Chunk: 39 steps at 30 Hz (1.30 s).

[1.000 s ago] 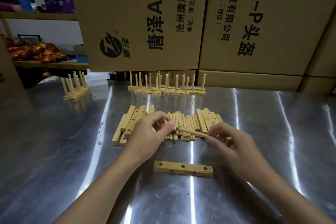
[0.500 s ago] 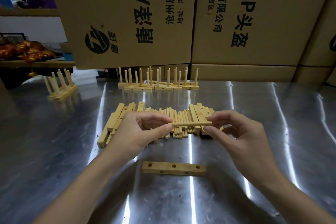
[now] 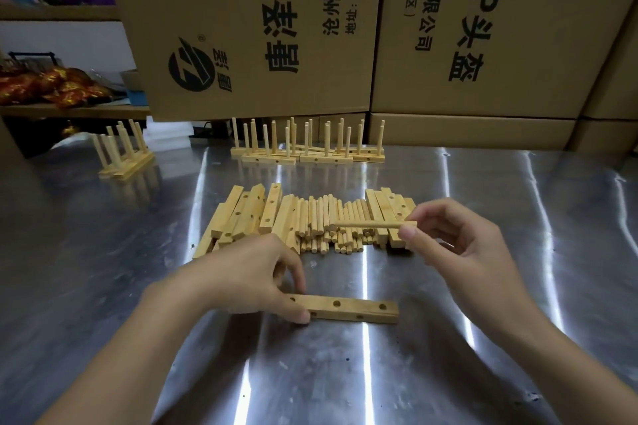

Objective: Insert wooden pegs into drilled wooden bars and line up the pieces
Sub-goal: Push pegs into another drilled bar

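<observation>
- Released the peg (image 3: 374, 225) with the left hand (image 3: 255, 281); now pinching one end of the drilled bar (image 3: 352, 309) on the steel table (image 3: 483, 355).
- Gripping that peg level in the right hand (image 3: 459, 245), above the loose pile (image 3: 321, 217).
- Probably ready for first insertion.

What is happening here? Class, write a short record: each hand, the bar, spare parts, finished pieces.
Left hand: grips the left end of the drilled bar on the metal table
Right hand: pinches one peg, held level
Bar holes: those visible are empty
Spare parts: pegs and bars heaped beyond the hands
Finished pieces: pegged bars at the table's far edge
</observation>
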Available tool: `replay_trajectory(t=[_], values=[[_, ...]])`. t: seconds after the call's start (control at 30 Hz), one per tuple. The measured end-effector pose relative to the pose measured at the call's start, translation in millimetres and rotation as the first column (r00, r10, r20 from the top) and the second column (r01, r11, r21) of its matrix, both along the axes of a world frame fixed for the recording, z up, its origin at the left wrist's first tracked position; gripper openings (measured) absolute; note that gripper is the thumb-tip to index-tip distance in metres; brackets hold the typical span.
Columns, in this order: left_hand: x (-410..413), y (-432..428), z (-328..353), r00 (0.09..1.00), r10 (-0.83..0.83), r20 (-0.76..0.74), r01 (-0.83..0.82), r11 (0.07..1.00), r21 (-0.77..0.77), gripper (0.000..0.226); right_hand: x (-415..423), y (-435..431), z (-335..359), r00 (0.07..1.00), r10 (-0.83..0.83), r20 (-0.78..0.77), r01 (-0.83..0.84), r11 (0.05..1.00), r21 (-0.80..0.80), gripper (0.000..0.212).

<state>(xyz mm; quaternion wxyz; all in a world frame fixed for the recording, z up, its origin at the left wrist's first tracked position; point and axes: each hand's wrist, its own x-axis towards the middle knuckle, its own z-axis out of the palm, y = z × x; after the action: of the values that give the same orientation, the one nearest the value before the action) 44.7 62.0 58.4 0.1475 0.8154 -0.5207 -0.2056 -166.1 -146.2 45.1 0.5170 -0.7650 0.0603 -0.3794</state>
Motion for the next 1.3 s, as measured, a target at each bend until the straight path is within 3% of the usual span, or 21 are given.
replay_trajectory(t=[0.1, 0.17, 0.23, 0.3, 0.43, 0.6, 0.7, 0.93, 1.3], values=[[-8, -3, 5, 0.999, 0.024, 0.037, -0.018, 0.987, -0.163, 0.021, 0, 5, 0, 1.0, -0.006, 0.018, 0.006, 1.0, 0.006, 0.009], [-9, -4, 11, 0.986, 0.049, -0.158, -0.113, 0.899, -0.423, 0.023, -1, 9, 3, 0.996, -0.025, 0.083, 0.022, 0.999, 0.027, 0.008], [-13, -6, 15, 0.908, -0.062, -0.415, -0.224, 0.764, -0.605, 0.022, -3, 14, 6, 0.986, -0.033, 0.162, 0.027, 0.999, 0.04, 0.007], [-19, -10, 12, 0.818, -0.15, -0.555, -0.317, 0.689, -0.652, 0.026, -5, 20, 8, 0.976, -0.039, 0.212, 0.037, 0.999, 0.013, 0.008], [-29, -16, 8, 0.682, -0.234, -0.693, -0.395, 0.68, -0.618, 0.027, -8, 29, 9, 0.965, -0.112, 0.236, 0.129, 0.99, -0.06, 0.017], [-32, -17, 8, 0.644, -0.285, -0.71, -0.362, 0.703, -0.611, 0.029, -9, 30, 11, 0.959, -0.154, 0.238, 0.212, 0.948, -0.237, 0.017], [-32, -17, 8, 0.635, -0.283, -0.719, -0.392, 0.684, -0.615, 0.028, -10, 30, 13, 0.947, -0.192, 0.258, 0.286, 0.873, -0.396, 0.015], [-29, -15, 11, 0.722, -0.15, -0.675, -0.432, 0.664, -0.61, 0.032, -14, 22, 15, 0.909, -0.264, 0.321, 0.412, 0.681, -0.606, 0.011], [-28, -12, 13, 0.814, -0.127, -0.567, -0.317, 0.72, -0.617, 0.026, -16, 30, 18, 0.904, -0.228, 0.362, 0.402, 0.741, -0.538, 0.017]])
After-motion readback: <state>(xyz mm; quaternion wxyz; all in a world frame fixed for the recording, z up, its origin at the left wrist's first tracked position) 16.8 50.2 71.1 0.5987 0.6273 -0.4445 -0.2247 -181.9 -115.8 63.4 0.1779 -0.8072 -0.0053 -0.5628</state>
